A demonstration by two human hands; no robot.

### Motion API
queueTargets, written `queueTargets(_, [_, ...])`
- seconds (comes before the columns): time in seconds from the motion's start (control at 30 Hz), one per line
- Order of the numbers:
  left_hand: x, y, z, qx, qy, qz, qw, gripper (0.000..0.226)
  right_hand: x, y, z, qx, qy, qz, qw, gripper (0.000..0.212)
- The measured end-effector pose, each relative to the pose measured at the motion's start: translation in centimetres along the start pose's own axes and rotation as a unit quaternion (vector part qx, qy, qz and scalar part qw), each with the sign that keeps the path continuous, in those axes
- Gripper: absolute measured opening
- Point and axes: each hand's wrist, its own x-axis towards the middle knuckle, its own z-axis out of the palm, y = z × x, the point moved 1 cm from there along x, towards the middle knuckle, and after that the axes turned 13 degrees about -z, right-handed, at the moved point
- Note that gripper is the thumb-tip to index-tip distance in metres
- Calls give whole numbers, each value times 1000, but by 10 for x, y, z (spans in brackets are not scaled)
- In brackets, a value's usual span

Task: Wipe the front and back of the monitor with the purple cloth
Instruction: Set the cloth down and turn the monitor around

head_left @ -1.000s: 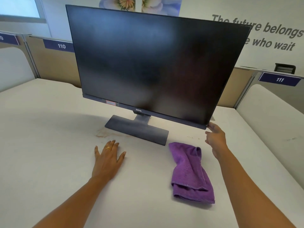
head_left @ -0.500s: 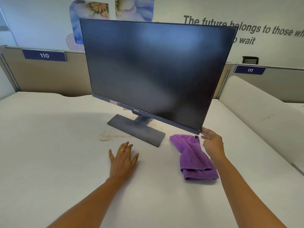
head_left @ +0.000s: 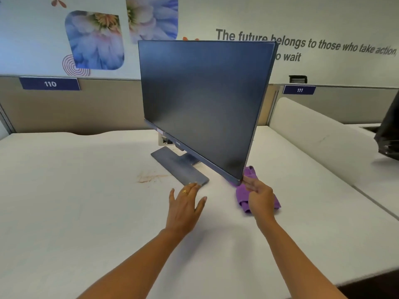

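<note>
Currently left hand (head_left: 183, 209) spread flat on desk (head_left: 86, 212), fingertips at monitor (head_left: 200, 104) base (head_left: 177, 165); right hand (head_left: 259, 197) fingers straight, touching monitor's near-right bottom corner, over purple cloth (head_left: 241, 196).

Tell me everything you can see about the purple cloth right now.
The purple cloth is a soft, terry-looking towel, loosely folded, lying on the white desk beneath the lower right corner of the monitor. The right hand, at that corner, covers its middle; whether it touches the cloth is unclear.
</note>
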Motion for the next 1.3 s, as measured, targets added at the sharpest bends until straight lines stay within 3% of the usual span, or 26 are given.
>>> queueTargets(0.1, [-12,-5,-6,-17,8,9,1000,52,-19,-8,10,35,3,-11,999,41])
queueTargets(0.33, [-41,-24,-30,-121,77,23,989,62,-67,-28,38,1,-55,-88,995,54])
queueTargets(0.53, [-66,-47,-43,-168,102,-12,980,55,-98,-41,70,-50,-100,-125,986,50])
queueTargets(0.73, [-78,-61,-61,-193,113,-22,975,46,-127,-68,102,-24,-173,-143,974,49])
queueTargets(0.87, [-79,-74,-67,-274,97,-39,956,82,-139,-83,124,18,-240,-139,961,49])
queueTargets(1.0, [-77,-85,-79,-296,91,-82,947,97,-146,-87,149,78,-320,-160,930,36])
queueTargets(1.07, [-76,-84,-88,-291,98,-105,946,84,-142,-90,163,51,-349,-168,921,37])
queueTargets(1.13, [-73,-80,-94,-285,106,-134,943,66,-143,-92,186,-5,-371,-190,909,51])
queueTargets(1.17, [-70,-79,-95,-280,112,-148,942,67,-144,-89,196,-32,-327,-227,917,66])
queueTargets(1.23, [-62,-80,-97,-261,117,-174,942,73,-117,-51,223,-98,-333,-322,881,86])
queueTargets(1.3, [-52,-83,-100,-232,113,-205,944,73,-110,-32,250,-255,-322,-362,837,64])
